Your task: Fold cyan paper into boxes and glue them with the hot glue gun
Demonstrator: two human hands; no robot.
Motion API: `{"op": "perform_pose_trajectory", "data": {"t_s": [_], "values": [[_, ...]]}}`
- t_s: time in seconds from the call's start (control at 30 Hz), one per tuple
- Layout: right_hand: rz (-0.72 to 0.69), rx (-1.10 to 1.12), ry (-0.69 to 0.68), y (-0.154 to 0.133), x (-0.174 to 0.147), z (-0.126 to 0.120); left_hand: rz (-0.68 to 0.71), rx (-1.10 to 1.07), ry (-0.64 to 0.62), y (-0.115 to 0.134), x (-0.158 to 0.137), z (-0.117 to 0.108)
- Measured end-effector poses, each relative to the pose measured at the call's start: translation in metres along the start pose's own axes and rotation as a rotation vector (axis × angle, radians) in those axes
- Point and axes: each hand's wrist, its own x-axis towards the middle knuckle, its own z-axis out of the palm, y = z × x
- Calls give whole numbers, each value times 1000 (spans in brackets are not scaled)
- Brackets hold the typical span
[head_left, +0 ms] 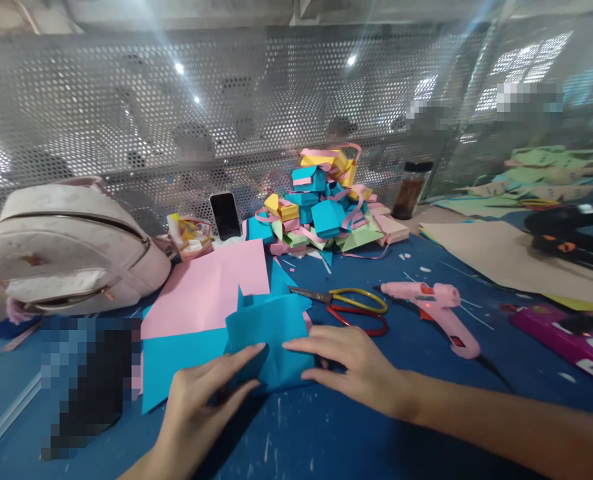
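A folded piece of blue paper (272, 319) lies in front of me, its upper flap standing up a little. My left hand (204, 387) holds its lower left side between thumb and index finger. On the right side, my right hand (354, 360) grips it, index finger on top and thumb at the lower edge. Under and beside it lie a flat blue sheet (184, 360) and a creased pink sheet (209, 283). Just beyond my right hand are scissors (360, 294) with one yellow and one red handle. A pink glue gun (434, 305) rests right of them.
A pile of folded paper boxes (326, 217) stands at the back against the perforated metal screen (256, 100). A white backpack (76, 250), phone (225, 217) and dark jar (410, 191) are around it. At right are a purple power strip (556, 333) and brown sheets (486, 250).
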Motion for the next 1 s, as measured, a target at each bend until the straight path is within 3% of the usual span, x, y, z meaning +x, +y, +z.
{"op": "perform_pose_trajectory", "data": {"t_s": [0.23,0.43,0.63,1.0], "values": [[61,131,84,-3,2,3,-124,-22,18,9,2,-2],[-10,70,68,2,2,2,-17,18,-22,3,4,-5],[-34,5,22,7,0,2,134,249,-62,-6,2,-4],[-8,-89,28,2,2,-2,141,446,-20,-5,4,-3]]}}
